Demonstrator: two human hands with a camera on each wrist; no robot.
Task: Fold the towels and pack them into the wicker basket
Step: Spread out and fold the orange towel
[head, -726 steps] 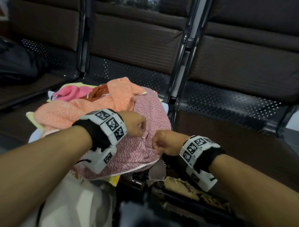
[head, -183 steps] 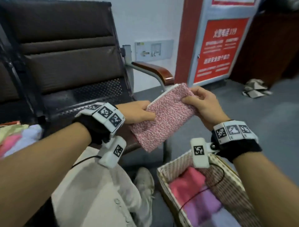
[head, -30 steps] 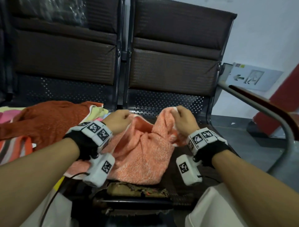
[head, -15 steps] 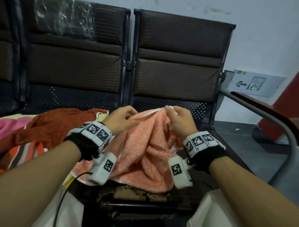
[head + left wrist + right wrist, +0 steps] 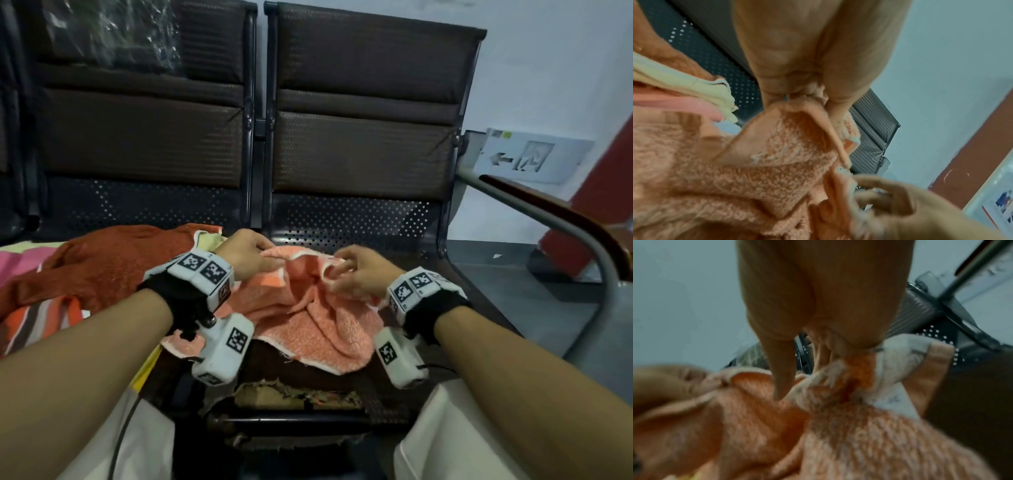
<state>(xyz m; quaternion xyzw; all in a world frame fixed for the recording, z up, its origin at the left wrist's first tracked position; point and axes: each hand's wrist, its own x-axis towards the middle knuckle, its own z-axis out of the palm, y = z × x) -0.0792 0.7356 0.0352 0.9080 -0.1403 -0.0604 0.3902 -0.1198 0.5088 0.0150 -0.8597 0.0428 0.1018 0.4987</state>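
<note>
Sorting out the orange towel [image 5: 318, 318], crumpled on the seat [image 5: 455, 308], is judged the step in hand. Head view: its far hem is pinched by left hand [image 5: 245, 255] and right hand [image 5: 359, 274]. Left wrist view: a corner is clamped. Right wrist view: the white edge is gripped. Spreading flat is called for next; the basket is unseen.
</note>
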